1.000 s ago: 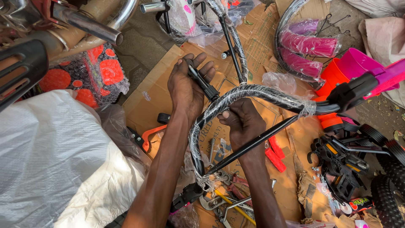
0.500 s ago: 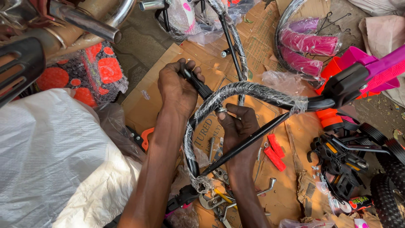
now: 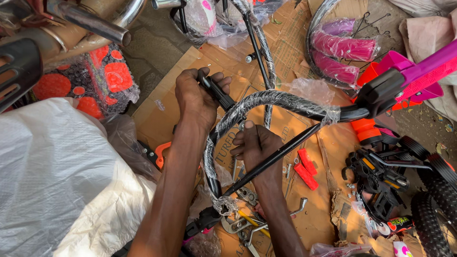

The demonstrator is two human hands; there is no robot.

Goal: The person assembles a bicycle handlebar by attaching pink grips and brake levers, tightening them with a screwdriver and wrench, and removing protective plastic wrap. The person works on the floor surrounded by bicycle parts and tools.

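My left hand (image 3: 195, 97) is closed around the black handle of a tool (image 3: 218, 93), its tip at a curved black bicycle part wrapped in clear plastic (image 3: 281, 100). Just below that arch, my right hand (image 3: 257, 145) has its fingers curled on a small metal fastener (image 3: 241, 126). A thin black rod (image 3: 281, 154) runs diagonally across the right hand, from the lower end of the curved part (image 3: 212, 183) up to the right. Everything lies on flattened cardboard (image 3: 285, 52).
A white sack (image 3: 57, 176) fills the left, with red-spotted fabric (image 3: 102, 78) and a chrome tube (image 3: 90, 21) above. To the right lie pink parts in plastic (image 3: 342, 47), a purple-and-orange piece (image 3: 419, 71), black pedals (image 3: 376, 176), a tyre (image 3: 435, 214), red plastic pieces (image 3: 304, 169) and loose spanners (image 3: 247, 223).
My right hand and the wrapped curved part have shifted slightly left. My left hand keeps its grip on the tool in nearly the same place.
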